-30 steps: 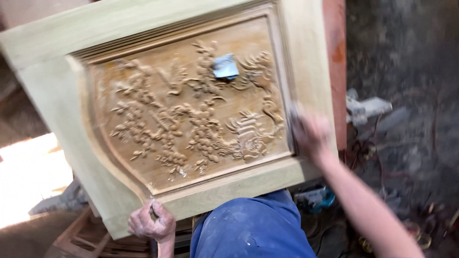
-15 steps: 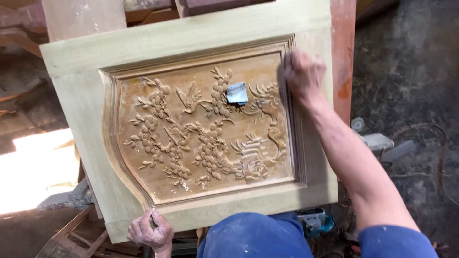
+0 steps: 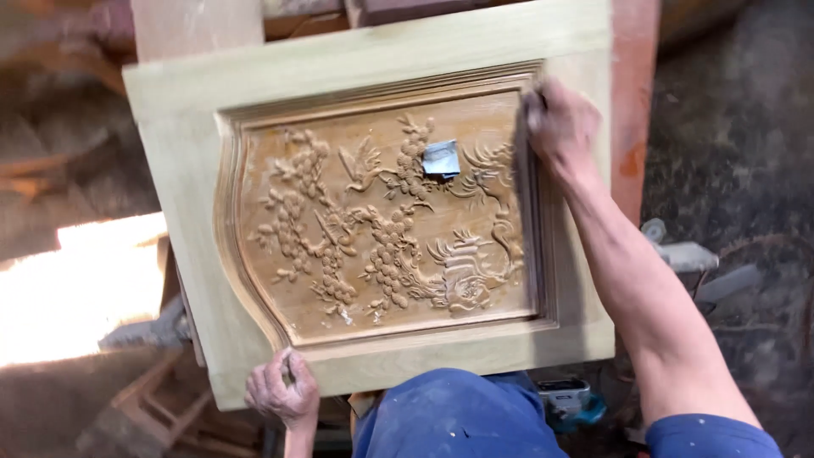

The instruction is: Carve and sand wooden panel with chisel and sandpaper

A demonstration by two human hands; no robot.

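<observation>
Head view. A carved wooden panel [image 3: 373, 212] fills the middle of the frame, tilted a little so that its top edge rises toward the right. Its wide plain frame is pale greenish wood; the sunken centre is browner and carved in relief with branches, blossom clusters and a bird.

The right hand [image 3: 560, 127] lies on the panel near its top right corner, pressed against the moulded inner edge of the frame. Its fingers are curled in and look closed on something small and dark, too hidden to name. The bare forearm runs down toward the lower right, ending in a blue sleeve [image 3: 712, 437].

The left hand [image 3: 281, 392] grips the bottom edge of the panel, close to its lower left corner, with the fingers wrapped over the frame and the thumb on top. It has hold of the panel only.

A small folded scrap [image 3: 441, 159], grey-blue, rests on the carving in the upper middle, just left of the right hand and apart from it.

Below the bottom edge a blue-clothed knee [image 3: 458, 416] shows under the panel. Just right of it, past the lower right corner, lies a blue and black tool [image 3: 570, 399], partly hidden. A reddish wooden post [image 3: 634, 110] stands behind the panel's right edge. Pale pieces of debris [image 3: 688, 254] lie on the dark floor [image 3: 746, 127] to the right.
</observation>
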